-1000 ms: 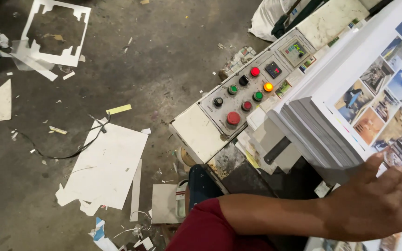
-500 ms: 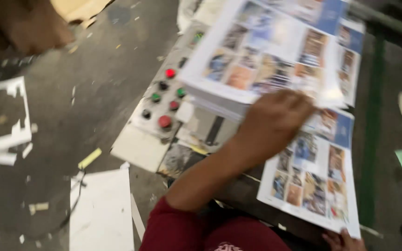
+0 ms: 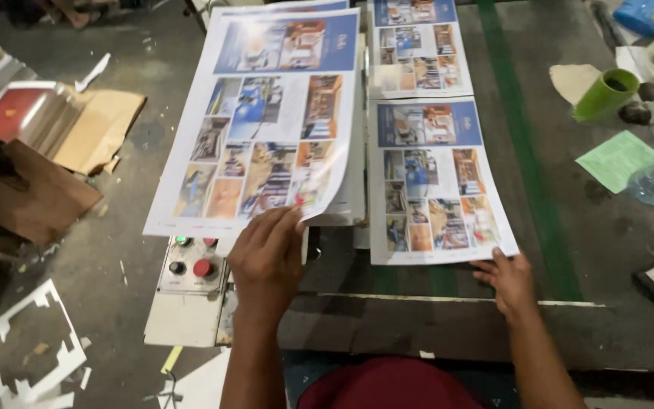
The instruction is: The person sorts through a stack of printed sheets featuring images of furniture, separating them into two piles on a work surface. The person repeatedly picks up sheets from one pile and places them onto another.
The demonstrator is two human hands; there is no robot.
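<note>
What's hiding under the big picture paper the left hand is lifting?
Under the lifted sheet held by the left hand peeks a stack of sheets and a button panel. The rest stays covered.

Your left hand (image 3: 266, 257) pinches a thin printed sheet (image 3: 263, 121) of smooth, slightly glossy paper, and your right hand (image 3: 510, 280) presses on another printed sheet (image 3: 437, 182) of the same coated stock. Under them the work table (image 3: 569, 227) looks like dull, scuffed, matt metal with a painted green stripe. Off to the side you've got rough brown cardboard (image 3: 92, 129), a painted metal control box (image 3: 191, 291) with shiny plastic buttons, and a smooth green plastic cup (image 3: 605, 95).
</note>
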